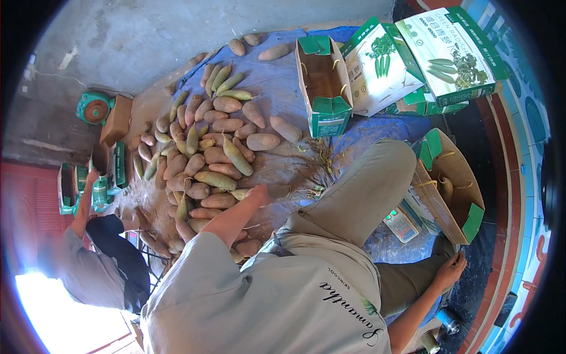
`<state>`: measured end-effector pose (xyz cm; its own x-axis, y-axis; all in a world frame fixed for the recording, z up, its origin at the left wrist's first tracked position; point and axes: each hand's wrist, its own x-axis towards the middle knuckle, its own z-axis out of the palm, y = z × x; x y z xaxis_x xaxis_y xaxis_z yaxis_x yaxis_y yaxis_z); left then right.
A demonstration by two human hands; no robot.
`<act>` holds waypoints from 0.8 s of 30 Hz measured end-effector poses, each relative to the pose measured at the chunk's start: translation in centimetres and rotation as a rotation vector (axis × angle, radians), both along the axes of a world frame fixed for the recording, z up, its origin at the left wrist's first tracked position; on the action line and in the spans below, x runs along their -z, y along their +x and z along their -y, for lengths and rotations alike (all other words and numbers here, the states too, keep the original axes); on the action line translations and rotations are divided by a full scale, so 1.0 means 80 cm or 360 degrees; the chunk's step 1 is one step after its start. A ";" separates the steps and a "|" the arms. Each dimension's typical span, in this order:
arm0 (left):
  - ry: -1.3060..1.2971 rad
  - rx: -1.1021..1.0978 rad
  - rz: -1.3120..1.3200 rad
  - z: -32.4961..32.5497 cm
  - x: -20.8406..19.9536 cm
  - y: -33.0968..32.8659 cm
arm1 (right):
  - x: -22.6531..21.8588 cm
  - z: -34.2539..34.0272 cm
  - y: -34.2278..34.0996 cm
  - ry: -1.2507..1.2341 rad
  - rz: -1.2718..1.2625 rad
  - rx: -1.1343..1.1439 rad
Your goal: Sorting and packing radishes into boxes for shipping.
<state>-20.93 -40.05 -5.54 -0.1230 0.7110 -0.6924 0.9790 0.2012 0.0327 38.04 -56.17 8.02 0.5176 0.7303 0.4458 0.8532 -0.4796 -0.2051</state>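
Observation:
My left hand reaches over the front of a large heap, its fingers closed around a dusty brown root; motion blurs it slightly. The heap mixes green radishes with reddish-brown roots. On the right, my right hand lies by my lower leg, fingers loosely bent and apart, just below the corner of an open cardboard box. Inside this box are a couple of roots. A digital scale with a lit display and keypad shows beside the box, partly hidden by it.
Beyond my knee stands another open green-and-brown box, beside white-and-green printed cartons. A blue tarp lies under the heap. At left, a co-worker reaches toward green boxes. A can stands lower right.

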 end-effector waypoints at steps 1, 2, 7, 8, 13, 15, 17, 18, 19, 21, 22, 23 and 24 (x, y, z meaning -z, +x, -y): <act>0.0005 0.0004 -0.0005 -0.004 -0.002 0.001 | -0.001 -0.001 0.000 0.0007 0.0008 -0.0014; -0.0071 -0.0045 0.0014 -0.009 -0.005 0.002 | -0.001 -0.001 -0.002 0.0014 0.0017 -0.0028; -0.0033 -0.0186 0.0125 -0.033 -0.042 0.015 | -0.009 -0.008 -0.013 0.0029 -0.0064 0.0024; 0.0098 -0.0300 0.0317 -0.038 -0.036 0.012 | -0.011 -0.010 -0.015 0.0022 -0.0101 0.0061; 0.0390 -0.0830 0.0873 -0.079 -0.108 0.070 | -0.011 -0.002 -0.009 0.0102 -0.0035 -0.0002; 0.0836 -0.0666 0.1049 -0.099 -0.115 0.079 | -0.010 -0.007 -0.009 0.0126 0.0014 -0.0049; 0.0903 -0.0753 0.1338 -0.107 -0.167 0.118 | -0.007 -0.003 -0.006 0.0124 0.0002 -0.0037; 0.0967 -0.0850 0.1626 -0.109 -0.202 0.137 | -0.005 -0.001 -0.005 0.0131 0.0001 -0.0026; 0.0965 -0.0835 0.1631 -0.115 -0.219 0.151 | -0.004 0.001 -0.004 0.0162 0.0004 -0.0043; 0.0793 -0.0777 0.1862 -0.124 -0.249 0.173 | -0.006 0.000 -0.007 0.0202 0.0006 -0.0046; 0.0786 -0.0757 0.1868 -0.125 -0.265 0.186 | -0.008 -0.002 -0.013 0.0220 -0.0005 -0.0032; 0.0782 -0.0679 0.1951 -0.126 -0.282 0.202 | -0.012 -0.002 -0.017 0.0237 -0.0010 -0.0005; 0.0767 -0.0596 0.2041 -0.127 -0.292 0.217 | -0.013 -0.001 -0.018 0.0239 0.0004 0.0036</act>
